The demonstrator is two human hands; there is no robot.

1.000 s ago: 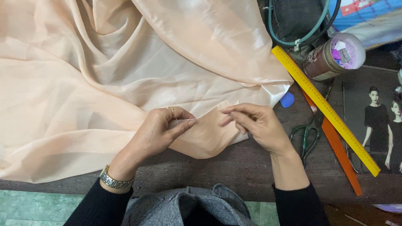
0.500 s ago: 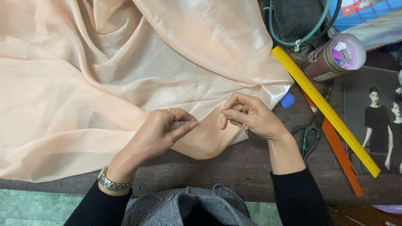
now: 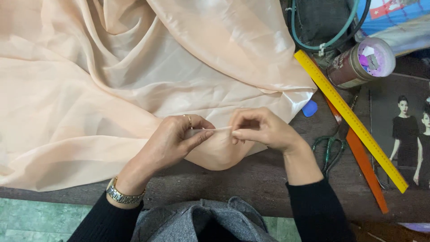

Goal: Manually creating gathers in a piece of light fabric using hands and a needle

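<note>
A large peach sheer fabric lies in folds across the dark wooden table. My left hand, with a ring and a metal wristwatch, pinches the fabric's near edge between thumb and fingers. My right hand pinches the same edge just to the right, so a short taut strip of fabric stretches between the two hands. Both hands sit near the table's front edge.
A yellow ruler and an orange ruler lie diagonally on the right. Green-handled scissors, a blue chalk piece, a jar of small items, a photo print and a teal cable are nearby.
My right hand has moved left and its fingers have closed on the fabric edge. The two hands are now closer together, with the edge pulled straight between them.
</note>
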